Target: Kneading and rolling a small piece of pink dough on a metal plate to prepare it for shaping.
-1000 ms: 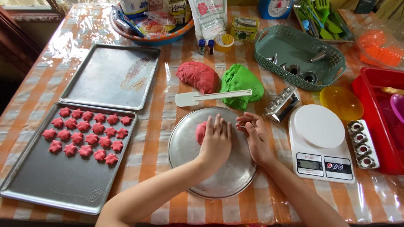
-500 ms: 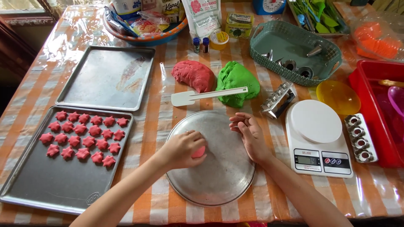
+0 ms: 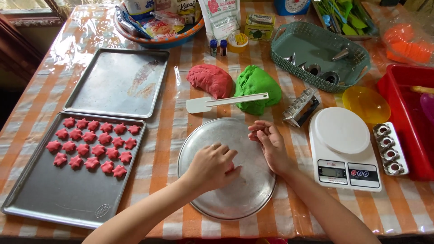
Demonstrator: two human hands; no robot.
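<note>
Table point(image 3: 167, 135) covered in orange-and-white checked cloth under clear plastic sheeting. Daylight glare on plastic at far left corner. Dark wooden window frame point(image 3: 27, 18) at upper left.

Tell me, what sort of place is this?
Probably a home kitchen or dining table set up for baking: a baking tray of red star-shaped dough pieces, lumps of red dough and green dough, and a kitchen scale.
</note>
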